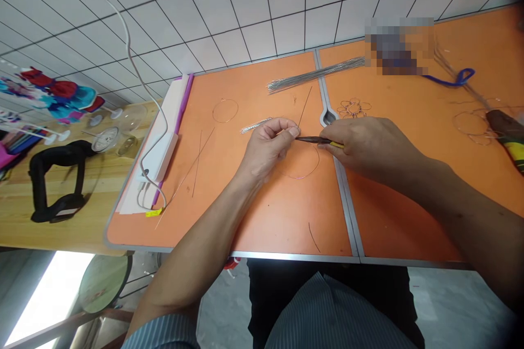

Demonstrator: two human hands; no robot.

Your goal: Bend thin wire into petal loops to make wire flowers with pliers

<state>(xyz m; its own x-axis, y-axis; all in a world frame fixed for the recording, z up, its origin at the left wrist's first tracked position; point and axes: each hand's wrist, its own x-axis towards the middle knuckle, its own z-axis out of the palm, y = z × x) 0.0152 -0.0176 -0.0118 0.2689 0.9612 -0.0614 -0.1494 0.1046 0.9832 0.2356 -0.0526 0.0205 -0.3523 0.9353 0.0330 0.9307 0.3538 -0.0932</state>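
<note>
My right hand (356, 139) is wrapped round a pair of pliers (311, 140) with dark jaws and a bit of yellow handle showing. The jaw tips reach the fingertips of my left hand (268, 147), which pinch a thin wire (319, 159). From there the wire curves in a loop below the pliers, over the orange table. Just behind my left fingers lies a small bundle of short wires (256, 126). How the jaws meet the wire is too small to make out.
A long wire bundle (315, 74) lies at the back. Nearby are a wire ring (225, 111), a flower-shaped wire piece (354, 108) and loose wires (196, 166). A white power strip (160, 158) with a cable is at left, a dark-and-yellow tool handle (507, 133) at right.
</note>
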